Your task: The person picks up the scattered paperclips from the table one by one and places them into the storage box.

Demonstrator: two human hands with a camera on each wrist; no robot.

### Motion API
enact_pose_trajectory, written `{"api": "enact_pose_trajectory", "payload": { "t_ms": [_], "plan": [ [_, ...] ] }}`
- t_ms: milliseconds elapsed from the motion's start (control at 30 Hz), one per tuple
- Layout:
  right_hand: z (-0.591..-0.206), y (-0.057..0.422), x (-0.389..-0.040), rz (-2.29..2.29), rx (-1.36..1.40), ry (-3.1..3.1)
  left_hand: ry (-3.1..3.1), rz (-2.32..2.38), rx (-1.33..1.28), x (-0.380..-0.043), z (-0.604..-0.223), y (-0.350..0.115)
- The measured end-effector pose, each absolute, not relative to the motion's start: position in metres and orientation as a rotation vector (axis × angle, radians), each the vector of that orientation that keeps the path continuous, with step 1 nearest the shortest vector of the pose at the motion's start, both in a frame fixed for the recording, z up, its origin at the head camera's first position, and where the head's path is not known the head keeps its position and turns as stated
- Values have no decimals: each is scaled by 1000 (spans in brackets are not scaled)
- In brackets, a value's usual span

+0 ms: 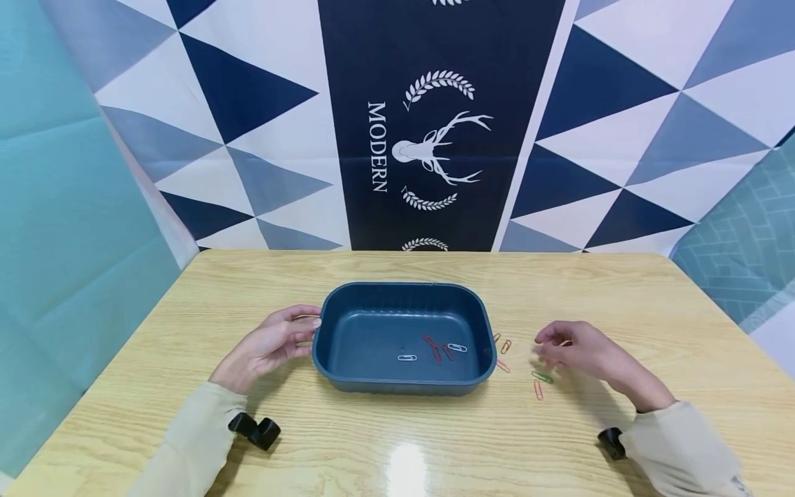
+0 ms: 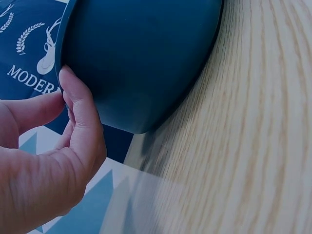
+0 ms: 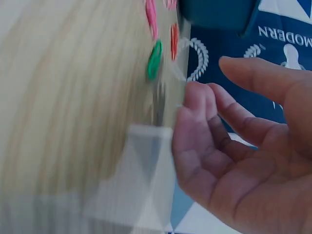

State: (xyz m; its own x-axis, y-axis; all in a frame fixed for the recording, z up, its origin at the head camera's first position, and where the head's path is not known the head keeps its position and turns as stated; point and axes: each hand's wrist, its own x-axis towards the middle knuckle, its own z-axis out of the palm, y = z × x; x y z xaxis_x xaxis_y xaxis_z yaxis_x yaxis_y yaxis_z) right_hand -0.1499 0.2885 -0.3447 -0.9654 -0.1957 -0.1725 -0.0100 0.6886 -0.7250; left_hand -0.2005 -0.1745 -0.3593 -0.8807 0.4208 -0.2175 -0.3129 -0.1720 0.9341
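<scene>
A dark blue rectangular plastic basin (image 1: 397, 388) stands on the table. My left hand (image 1: 273, 345) pinches its left rim; the left wrist view shows thumb and fingers meeting at the rim. Inside the basin lie white paper clips (image 1: 407, 357) and red paper clips (image 1: 437, 355). To the basin's right, my right hand (image 1: 580, 353) hovers over the table, thumb apart from bent fingers, holding nothing visible. Near it are a green paper clip (image 1: 542, 377), a pink paper clip (image 1: 538, 390) and a yellowish-brown paper clip (image 1: 506, 346). Another pink clip (image 1: 504, 366) lies by the basin wall.
The light wood-grain table (image 1: 323, 449) reaches back to a patterned cloth (image 1: 273, 166) with triangles and a deer print. A teal cloth (image 1: 74, 262) hangs at the left. A black wrist device (image 1: 254, 429) sits on the left sleeve, another (image 1: 612, 443) on the right.
</scene>
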Motion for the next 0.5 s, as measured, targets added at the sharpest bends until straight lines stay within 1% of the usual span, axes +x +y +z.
{"api": "enact_pose_trajectory", "payload": {
  "t_ms": [133,333,500],
  "plan": [
    [-351,297,-148,-1102,-156,2637,1635,2091,127,-201,-361,-174],
    [-354,295,-148,-975,-179,2687,1624,2089,104,-202,-361,-173],
    [-354,293,-149,-903,-253,2715,1627,2094,96,-203,-360,-173]
  ]
}}
